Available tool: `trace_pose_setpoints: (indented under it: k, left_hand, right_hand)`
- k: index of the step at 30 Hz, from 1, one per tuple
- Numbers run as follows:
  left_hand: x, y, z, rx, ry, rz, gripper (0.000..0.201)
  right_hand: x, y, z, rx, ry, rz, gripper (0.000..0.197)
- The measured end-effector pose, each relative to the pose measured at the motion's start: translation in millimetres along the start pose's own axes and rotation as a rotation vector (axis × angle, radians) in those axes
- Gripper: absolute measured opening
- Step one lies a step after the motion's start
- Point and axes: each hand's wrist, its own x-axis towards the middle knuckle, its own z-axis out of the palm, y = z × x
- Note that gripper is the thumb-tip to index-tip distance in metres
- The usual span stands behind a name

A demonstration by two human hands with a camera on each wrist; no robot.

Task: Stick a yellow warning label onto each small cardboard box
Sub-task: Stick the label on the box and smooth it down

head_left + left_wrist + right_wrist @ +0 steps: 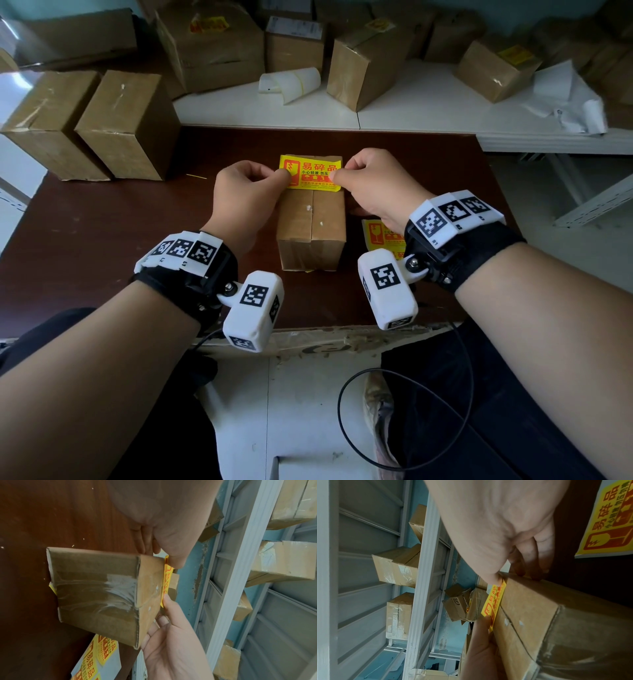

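Note:
A small taped cardboard box [311, 226] lies lengthwise on the dark brown table [102, 240]. Over the far end of its top a yellow warning label [310, 171] with red print is stretched flat. My left hand [286, 176] pinches its left edge and my right hand [337, 173] pinches its right edge. In the left wrist view the label [166, 582] sits very close to the box [102, 595] top; whether it touches I cannot tell. The right wrist view shows the label [494, 601] edge-on beside the box [556, 622].
A sheet of more yellow labels [380, 234] lies right of the box, under my right wrist. Two plain boxes [92, 126] stand at the table's left. Labelled boxes [212, 44], curled white backing paper [291, 82] and crumpled paper [565, 99] crowd the white table [411, 109] behind.

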Motion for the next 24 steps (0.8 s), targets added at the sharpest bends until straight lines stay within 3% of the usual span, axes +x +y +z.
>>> trace_pose_setpoints:
  k: [4,9,15,21,24]
  left_hand:
    - [1.6,-2.3,0.5,0.0,0.013,-0.043,0.025]
    - [-1.8,-2.0,3.3,-0.021,-0.039,-0.109,0.03]
    - [-12.2,-1.8,1.1,-0.02,-0.125,-0.009,0.043]
    - [-11.5,4.1,2.8,-0.098,-0.02,0.179,0.038]
    - [-11.0,4.7,1.6,-0.208,0.01,0.211,0.037]
  right_hand:
    - [0.2,0.1,0.3,0.041,-0.039,0.058,0.019]
    - [-1.1,2.2,3.3,0.069,-0.166,0.121,0.043]
    - [-4.0,11.9,7.1,0.0,-0.18,-0.082,0.028]
    - [0.3,12.8,-1.3,0.116,-0.126,-0.27,0.071]
    - [2.9,12.5,-5.7,0.143,-0.108,-0.314,0.065]
